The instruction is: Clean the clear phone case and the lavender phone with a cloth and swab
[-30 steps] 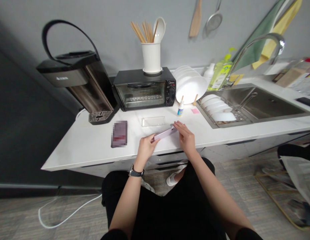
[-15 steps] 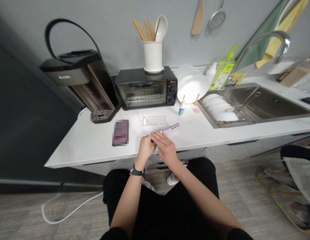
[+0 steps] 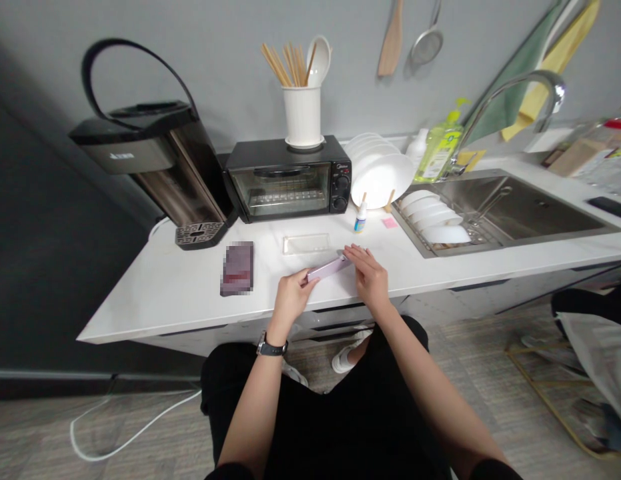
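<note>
A pale lilac phone [image 3: 328,269] is held flat just above the white counter [image 3: 180,287]. My left hand [image 3: 291,296] grips its near left end with curled fingers. My right hand [image 3: 370,277] rests its fingertips on the phone's far right end, fingers bent and close together. A clear phone case [image 3: 306,243] lies on the counter just behind the phone. A small white dropper bottle with a blue label [image 3: 360,217] stands behind my right hand.
A dark blurred rectangle [image 3: 237,268] lies left of my hands. At the back stand a water boiler [image 3: 155,160], a black toaster oven [image 3: 289,179] with a utensil holder [image 3: 303,113], stacked white plates [image 3: 380,173], and a sink [image 3: 510,207] with bowls.
Half a second ago my right hand was at the phone's near end beside my left hand; it has slid back along the phone to the far right end.
</note>
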Motion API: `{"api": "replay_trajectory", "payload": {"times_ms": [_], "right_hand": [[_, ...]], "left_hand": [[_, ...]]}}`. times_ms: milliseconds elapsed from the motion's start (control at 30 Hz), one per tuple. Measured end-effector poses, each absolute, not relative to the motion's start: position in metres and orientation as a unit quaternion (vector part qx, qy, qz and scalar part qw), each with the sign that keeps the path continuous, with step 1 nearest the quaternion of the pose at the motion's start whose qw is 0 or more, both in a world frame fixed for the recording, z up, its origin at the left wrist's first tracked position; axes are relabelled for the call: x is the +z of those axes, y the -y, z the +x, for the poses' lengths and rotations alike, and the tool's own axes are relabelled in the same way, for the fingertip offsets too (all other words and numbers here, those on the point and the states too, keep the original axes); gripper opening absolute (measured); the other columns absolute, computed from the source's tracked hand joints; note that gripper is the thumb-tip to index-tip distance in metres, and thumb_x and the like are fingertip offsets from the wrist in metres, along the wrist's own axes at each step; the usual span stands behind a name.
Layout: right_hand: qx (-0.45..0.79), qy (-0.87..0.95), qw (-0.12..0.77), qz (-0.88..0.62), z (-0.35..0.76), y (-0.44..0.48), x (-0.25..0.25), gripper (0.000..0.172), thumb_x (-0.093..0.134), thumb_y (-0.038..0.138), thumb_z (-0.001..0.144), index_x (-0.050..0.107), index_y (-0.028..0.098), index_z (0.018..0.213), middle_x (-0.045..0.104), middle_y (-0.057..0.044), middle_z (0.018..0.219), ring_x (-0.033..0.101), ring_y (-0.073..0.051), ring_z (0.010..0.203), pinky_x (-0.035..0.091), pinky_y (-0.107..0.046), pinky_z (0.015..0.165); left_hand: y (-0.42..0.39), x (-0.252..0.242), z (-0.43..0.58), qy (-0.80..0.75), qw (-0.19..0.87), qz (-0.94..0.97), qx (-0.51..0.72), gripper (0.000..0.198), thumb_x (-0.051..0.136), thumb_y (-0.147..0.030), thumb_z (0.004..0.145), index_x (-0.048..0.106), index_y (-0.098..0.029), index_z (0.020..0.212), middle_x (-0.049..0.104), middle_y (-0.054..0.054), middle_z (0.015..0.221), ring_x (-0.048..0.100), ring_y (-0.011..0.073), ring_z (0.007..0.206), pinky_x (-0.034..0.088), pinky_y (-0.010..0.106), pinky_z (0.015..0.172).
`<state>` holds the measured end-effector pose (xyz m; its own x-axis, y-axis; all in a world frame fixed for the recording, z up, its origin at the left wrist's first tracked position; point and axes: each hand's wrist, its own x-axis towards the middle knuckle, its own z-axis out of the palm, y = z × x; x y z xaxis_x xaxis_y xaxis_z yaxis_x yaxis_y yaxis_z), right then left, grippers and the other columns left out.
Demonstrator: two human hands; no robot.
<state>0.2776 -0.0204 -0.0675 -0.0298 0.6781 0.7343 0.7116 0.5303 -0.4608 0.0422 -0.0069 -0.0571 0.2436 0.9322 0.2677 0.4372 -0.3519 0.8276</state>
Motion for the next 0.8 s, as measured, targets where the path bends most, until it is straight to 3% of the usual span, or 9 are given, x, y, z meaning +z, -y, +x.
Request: {"api": "replay_trajectory", "payload": {"times_ms": [133,300,400,500,567,667,800], "right_hand": [[-0.022,0.69,0.515,-0.508,0.28,0.018,-0.072,0.061,0.039,0.003,0.098,0.068,0.03,0.145,0.07,-0.005,0.149,0.06,-0.023,0.146,0.046,-0.055,0.126],[-0.046,0.694,0.525,-0.49,0.233,0.031,-0.071,0.061,0.04,0.002,0.098,0.066,0.026,0.147,0.071,-0.008,0.147,0.058,-0.024,0.148,0.042,-0.056,0.129],[-0.035,0.726,0.51,-0.46,0.199,0.044,-0.068,0.062,0.042,0.002,0.098,0.062,0.026,0.152,0.071,-0.008,0.147,0.06,-0.023,0.146,0.041,-0.053,0.13],[-0.014,0.768,0.48,-0.423,0.184,0.051,-0.067,0.065,0.041,0.002,0.098,0.058,0.026,0.156,0.069,-0.007,0.149,0.057,-0.021,0.149,0.04,-0.051,0.13],[-0.008,0.787,0.466,-0.405,0.188,0.051,-0.066,0.065,0.04,0.003,0.098,0.058,0.028,0.156,0.069,-0.005,0.15,0.057,-0.02,0.149,0.04,-0.05,0.131],[-0.01,0.806,0.455,-0.379,0.207,0.046,-0.065,0.063,0.039,0.003,0.1,0.06,0.029,0.153,0.07,-0.004,0.147,0.058,-0.018,0.147,0.037,-0.05,0.132],[-0.012,0.8,0.452,-0.393,0.235,0.038,-0.064,0.062,0.038,0.003,0.1,0.063,0.031,0.15,0.072,-0.003,0.146,0.06,-0.018,0.145,0.035,-0.052,0.132]], "left_hand": [[0.008,-0.054,0.043,-0.485,0.295,0.726,0.387,0.026,0.071,-0.036,0.096,0.081,-0.015,0.107,0.077,0.002,0.078,0.07,0.0166,0.073,0.048,0.021,0.066],[0.006,-0.056,0.044,-0.474,0.309,0.728,0.387,0.024,0.07,-0.032,0.095,0.08,-0.018,0.11,0.08,0.003,0.087,0.074,0.0179,0.079,0.052,0.023,0.071],[0.007,-0.054,0.043,-0.488,0.28,0.736,0.376,0.015,0.067,-0.025,0.093,0.079,-0.016,0.093,0.078,0.003,0.077,0.069,0.0169,0.07,0.049,0.023,0.068],[0.007,-0.05,0.042,-0.502,0.241,0.746,0.365,0.02,0.063,-0.013,0.088,0.072,-0.015,0.071,0.075,0.005,0.069,0.066,0.0175,0.065,0.045,0.024,0.064],[0.007,-0.048,0.041,-0.504,0.235,0.749,0.359,0.022,0.061,-0.01,0.086,0.07,-0.015,0.067,0.076,0.007,0.069,0.066,0.018,0.065,0.045,0.025,0.063],[0.007,-0.05,0.042,-0.507,0.25,0.742,0.36,0.019,0.062,-0.012,0.087,0.073,-0.015,0.072,0.076,0.005,0.07,0.067,0.0176,0.066,0.046,0.025,0.065],[0.006,-0.056,0.042,-0.475,0.305,0.727,0.39,0.014,0.069,-0.025,0.093,0.079,-0.016,0.095,0.081,0.004,0.085,0.073,0.018,0.077,0.052,0.024,0.073]]}}
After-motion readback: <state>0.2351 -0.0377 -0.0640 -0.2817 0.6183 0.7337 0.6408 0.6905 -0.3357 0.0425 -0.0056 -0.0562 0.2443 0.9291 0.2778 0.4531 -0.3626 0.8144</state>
